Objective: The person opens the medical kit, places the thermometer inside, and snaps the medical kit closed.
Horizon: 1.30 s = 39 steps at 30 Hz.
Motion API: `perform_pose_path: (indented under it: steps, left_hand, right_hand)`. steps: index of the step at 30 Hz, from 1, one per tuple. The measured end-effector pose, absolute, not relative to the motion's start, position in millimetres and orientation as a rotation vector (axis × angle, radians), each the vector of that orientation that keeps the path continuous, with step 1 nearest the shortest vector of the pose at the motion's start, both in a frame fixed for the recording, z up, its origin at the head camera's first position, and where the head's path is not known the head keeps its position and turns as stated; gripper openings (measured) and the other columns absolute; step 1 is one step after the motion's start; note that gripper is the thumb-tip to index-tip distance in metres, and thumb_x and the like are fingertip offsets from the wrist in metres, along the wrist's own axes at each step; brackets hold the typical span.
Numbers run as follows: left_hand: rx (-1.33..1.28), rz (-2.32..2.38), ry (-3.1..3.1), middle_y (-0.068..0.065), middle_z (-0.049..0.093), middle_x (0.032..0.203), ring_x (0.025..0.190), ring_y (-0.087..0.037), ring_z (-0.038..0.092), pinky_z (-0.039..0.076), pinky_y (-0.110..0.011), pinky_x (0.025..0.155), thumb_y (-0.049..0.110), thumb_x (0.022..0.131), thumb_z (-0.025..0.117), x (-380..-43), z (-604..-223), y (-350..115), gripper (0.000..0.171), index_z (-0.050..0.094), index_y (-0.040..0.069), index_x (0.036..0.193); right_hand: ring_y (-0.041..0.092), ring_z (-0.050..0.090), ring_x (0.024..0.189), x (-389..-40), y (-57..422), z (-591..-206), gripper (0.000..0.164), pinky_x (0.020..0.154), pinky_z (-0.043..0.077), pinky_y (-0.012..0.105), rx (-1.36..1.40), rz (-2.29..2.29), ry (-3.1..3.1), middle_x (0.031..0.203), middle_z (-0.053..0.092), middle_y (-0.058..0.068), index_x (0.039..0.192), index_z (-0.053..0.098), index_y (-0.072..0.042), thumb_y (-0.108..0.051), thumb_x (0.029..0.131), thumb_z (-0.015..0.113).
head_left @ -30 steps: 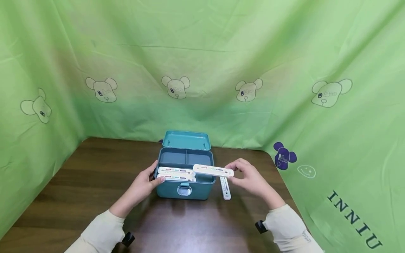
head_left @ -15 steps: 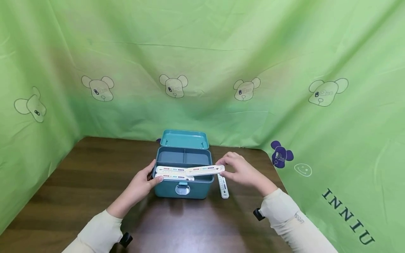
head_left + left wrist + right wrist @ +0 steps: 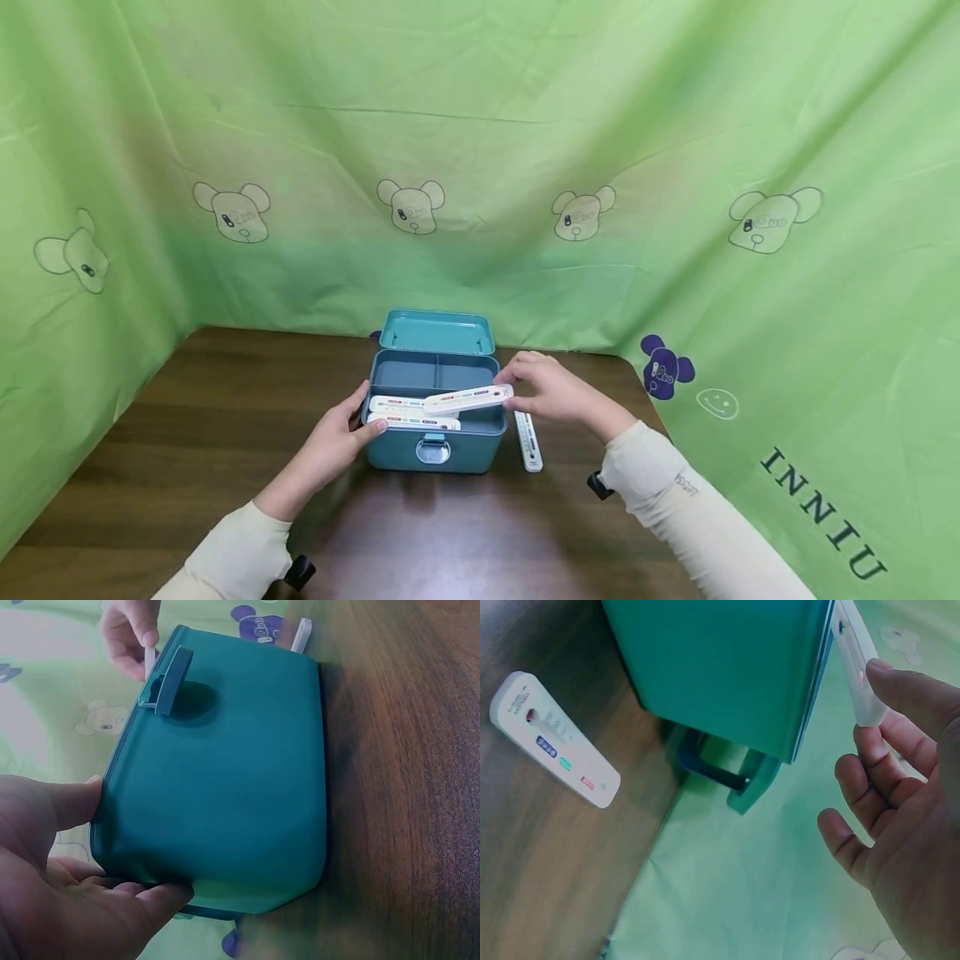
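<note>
A teal box stands on the table with its lid swung back. My left hand grips its left front corner; in the left wrist view the thumb lies by the rim and the fingers bend against the side. Between thumb and fingertips, my right hand pinches one end of a white thermometer with coloured labels. Its other end lies over more white thermometers inside the front compartment. In the right wrist view, the box hides part of the held thermometer.
Another white thermometer lies on the brown wooden table, right of the box. A divided tray fills the box's rear part. Green printed cloth hangs behind and at both sides.
My right hand has moved left with the thermometer, bringing it further over the box; its tilt has changed so the left end is lower. The left hand keeps its grip on the corner.
</note>
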<state>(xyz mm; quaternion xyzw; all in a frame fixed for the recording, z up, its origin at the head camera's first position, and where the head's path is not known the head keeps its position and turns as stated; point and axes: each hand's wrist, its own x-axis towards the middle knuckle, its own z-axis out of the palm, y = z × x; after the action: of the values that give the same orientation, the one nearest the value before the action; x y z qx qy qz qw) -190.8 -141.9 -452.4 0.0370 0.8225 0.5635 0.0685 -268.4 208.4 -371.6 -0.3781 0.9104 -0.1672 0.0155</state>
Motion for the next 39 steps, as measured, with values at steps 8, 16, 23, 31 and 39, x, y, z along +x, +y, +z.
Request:
perform_pose_path:
  steps: [8,16,23,31,39]
  left_hand:
    - [0.115,1.686,2.490,-0.019,0.019,0.169,0.154,-0.034,0.024,0.032,-0.048,0.118,0.023,0.102,0.065,-191.5,-453.1,-142.0,0.082,0.015,0.005,0.164]
    - [0.097,1.698,2.471,-0.019,0.019,0.170,0.155,-0.034,0.022,0.032,-0.049,0.118,0.023,0.102,0.066,-191.0,-449.5,-141.1,0.083,0.014,0.006,0.164]
    - [0.105,1.699,2.470,-0.018,0.019,0.169,0.154,-0.033,0.024,0.033,-0.047,0.117,0.021,0.102,0.066,-192.1,-452.4,-141.4,0.082,0.015,0.005,0.164]
    - [0.119,1.687,2.479,-0.018,0.019,0.169,0.155,-0.034,0.022,0.031,-0.048,0.118,0.021,0.102,0.065,-191.0,-451.5,-140.6,0.081,0.015,0.005,0.164]
    - [0.106,1.673,2.494,-0.018,0.018,0.170,0.155,-0.034,0.023,0.031,-0.047,0.118,0.021,0.102,0.065,-189.1,-448.9,-139.5,0.080,0.015,0.005,0.164]
  right_hand:
    - [0.019,0.059,0.109,-271.0,190.3,-355.4,0.026,0.101,0.044,0.049,-1.276,-0.363,2.776,0.111,0.066,-0.004,0.115,0.075,-0.015,-0.019,0.090,0.077]
    - [0.016,0.057,0.106,-270.6,180.1,-356.3,0.024,0.096,0.043,0.043,-1.278,-0.293,2.766,0.107,0.065,-0.006,0.113,0.076,-0.018,-0.021,0.089,0.079]
    - [0.015,0.056,0.105,-273.2,173.6,-360.6,0.023,0.095,0.042,0.041,-1.244,-0.310,2.763,0.108,0.066,-0.007,0.111,0.075,-0.019,-0.025,0.089,0.080]
    - [0.013,0.057,0.103,-281.7,168.1,-365.1,0.023,0.095,0.042,0.041,-1.233,-0.307,2.753,0.106,0.066,-0.008,0.109,0.075,-0.021,-0.029,0.088,0.081]
    - [0.013,0.059,0.103,-288.2,162.8,-373.1,0.024,0.096,0.042,0.043,-1.244,-0.291,2.751,0.105,0.067,-0.008,0.108,0.075,-0.021,-0.030,0.088,0.083]
